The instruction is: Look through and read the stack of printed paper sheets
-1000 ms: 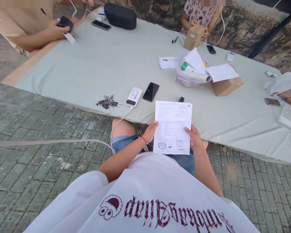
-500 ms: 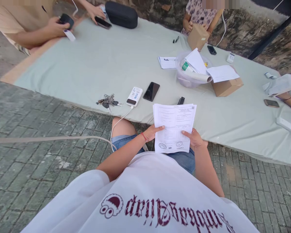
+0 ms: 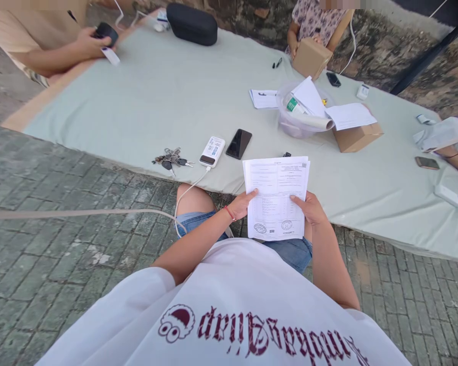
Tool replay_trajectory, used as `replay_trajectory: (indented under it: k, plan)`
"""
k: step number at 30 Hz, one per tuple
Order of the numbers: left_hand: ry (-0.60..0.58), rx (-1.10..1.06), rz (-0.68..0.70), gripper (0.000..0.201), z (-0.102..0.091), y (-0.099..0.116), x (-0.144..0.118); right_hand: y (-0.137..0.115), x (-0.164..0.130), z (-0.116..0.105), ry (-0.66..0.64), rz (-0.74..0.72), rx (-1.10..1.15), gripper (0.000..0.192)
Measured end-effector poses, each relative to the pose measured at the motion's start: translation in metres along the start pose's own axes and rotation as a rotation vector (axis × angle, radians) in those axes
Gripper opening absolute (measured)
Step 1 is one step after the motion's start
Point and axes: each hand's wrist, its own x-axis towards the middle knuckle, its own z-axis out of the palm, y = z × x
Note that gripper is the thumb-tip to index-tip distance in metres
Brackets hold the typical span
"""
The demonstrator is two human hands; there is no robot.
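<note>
A small stack of printed papers [image 3: 277, 203] with round stamps near its lower edge is held over my lap, at the table's near edge. My left hand [image 3: 243, 204] grips its left side, thumb on top and a red bracelet at the wrist. On the right side, my right hand [image 3: 309, 207] pinches the sheets, thumb also on the front. The fingers of both hands are hidden behind the papers. Just beyond the stack lie a black phone [image 3: 238, 144] and a white power bank [image 3: 212, 152] with a cable plugged in. A dark object [image 3: 286, 154] is mostly covered by the top edge.
A bunch of keys [image 3: 172, 160] lies left of the power bank. Farther back stand a clear plastic tub [image 3: 299, 129] with papers and a cardboard box [image 3: 359, 136]. A black case [image 3: 192, 24] sits at the far edge. Other people sit around the covered table [image 3: 137, 101].
The papers have shifted slightly up and right, covering more of the dark object; my right thumb sits higher. At upper left, a person's hand and the phone under it have left the table.
</note>
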Motion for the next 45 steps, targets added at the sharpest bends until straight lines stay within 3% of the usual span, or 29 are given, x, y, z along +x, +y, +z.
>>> replay_trajectory:
  k: [3, 6, 8, 11, 15, 17, 22, 26, 32, 36, 41, 45]
  plan:
    - [-0.004, 0.011, -0.017, 0.050, 0.002, -0.005, -0.001, -0.014, 0.017, -0.007, 0.171, -0.144, -0.204, 0.061]
    - [-0.052, 0.023, -0.020, 0.051, 0.008, -0.005, -0.003, -0.042, 0.032, -0.012, 0.325, -0.398, -0.501, 0.062]
    - [-0.095, 0.025, -0.028, 0.053, 0.014, -0.003, -0.005, -0.066, 0.038, -0.007, 0.276, -0.559, -0.714, 0.054]
    - [-0.142, 0.038, -0.033, 0.056, 0.025, -0.001, -0.007, -0.099, 0.043, 0.010, 0.050, -0.684, -0.973, 0.049]
    - [-0.185, 0.045, -0.048, 0.059, 0.034, 0.001, -0.009, -0.123, 0.045, 0.032, -0.229, -0.653, -1.184, 0.051]
    - [-0.194, 0.034, -0.055, 0.059, 0.035, 0.001, -0.009, -0.129, 0.045, 0.037, -0.291, -0.595, -1.231, 0.053]
    - [-0.189, 0.060, -0.037, 0.061, 0.037, -0.001, -0.010, -0.132, 0.044, 0.037, -0.271, -0.541, -1.256, 0.051]
    - [-0.108, 0.163, -0.003, 0.065, 0.039, 0.002, -0.012, -0.138, 0.041, 0.024, -0.248, -0.498, -1.293, 0.047]
    - [0.012, 0.243, 0.077, 0.065, 0.029, 0.011, -0.013, -0.142, 0.038, -0.032, -0.235, -0.397, -1.101, 0.040]
    - [0.066, 0.259, 0.075, 0.068, 0.026, 0.011, -0.011, -0.110, 0.041, -0.055, -0.126, -0.279, -0.708, 0.037]
    - [0.091, 0.283, 0.089, 0.067, 0.029, 0.010, -0.009, -0.044, 0.043, -0.049, 0.093, -0.179, -0.121, 0.047]
    - [0.115, 0.246, 0.081, 0.066, 0.027, 0.008, -0.004, 0.000, 0.036, -0.033, 0.148, -0.135, 0.066, 0.045]
